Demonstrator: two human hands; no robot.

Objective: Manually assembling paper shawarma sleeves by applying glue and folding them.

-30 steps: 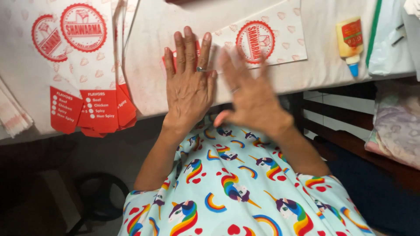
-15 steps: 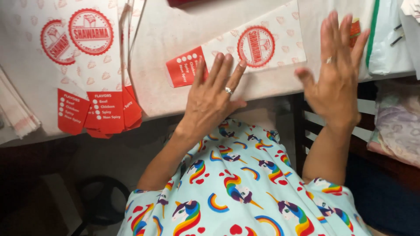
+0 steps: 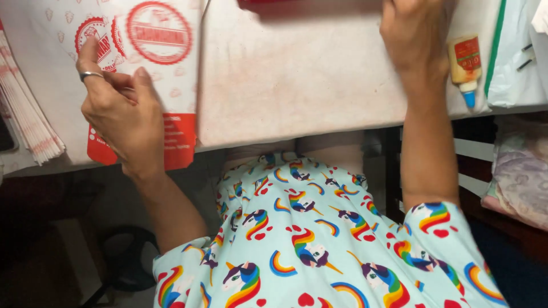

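Note:
My left hand (image 3: 117,111), a ring on one finger, is closed on the edge of a white paper bag (image 3: 165,63) with a red round print and a red bottom band. It holds the bag over a pile of like bags (image 3: 94,43) at the table's left front edge. My right hand (image 3: 414,40) reaches to the far side of the table, and its fingertips are cut off by the top of the view. A red strip (image 3: 308,3) lies just left of it at the top edge.
A small glue bottle (image 3: 465,65) with a blue tip lies right of my right hand, beside a white plastic bag (image 3: 516,57). A stack of folded papers (image 3: 25,120) sits at the far left. The pale tabletop (image 3: 297,85) spans the middle. Cloth (image 3: 519,182) lies lower right.
My left hand has carried the bag from the middle of the table to the pile at the left. My right hand has risen toward the table's far side.

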